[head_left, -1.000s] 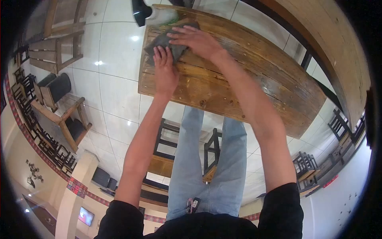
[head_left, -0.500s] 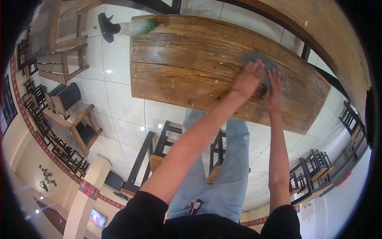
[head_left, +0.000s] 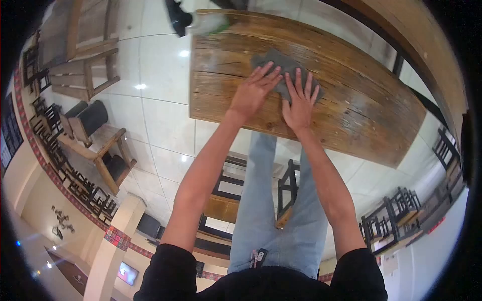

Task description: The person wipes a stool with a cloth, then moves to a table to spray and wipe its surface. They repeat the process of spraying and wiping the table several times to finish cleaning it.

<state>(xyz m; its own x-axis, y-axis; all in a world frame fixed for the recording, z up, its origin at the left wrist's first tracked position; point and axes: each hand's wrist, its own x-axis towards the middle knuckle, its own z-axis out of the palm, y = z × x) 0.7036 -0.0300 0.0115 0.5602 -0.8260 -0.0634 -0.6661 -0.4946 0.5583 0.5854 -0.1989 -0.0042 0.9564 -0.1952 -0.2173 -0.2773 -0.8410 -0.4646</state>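
Observation:
A grey cloth lies spread on the plank top of a wooden table. My left hand rests on the cloth's near left part, its fingers stretched out over the edge. Close beside it, my right hand presses flat on the cloth with fingers spread. Both hands are open, and neither has its fingers wrapped round the cloth. At the table's far left corner stands a spray bottle with a dark trigger head and a clear body, green near its base.
Wooden chairs with dark seats stand on the white tiled floor to the left. A wooden stool is by my legs. More dark chairs are at the right, and a wooden beam runs past the table's far side.
Both hands and the cloth have moved left across the table. The hands now lie flatter, with the right hand's fingers spread wider. The view has shifted slightly.

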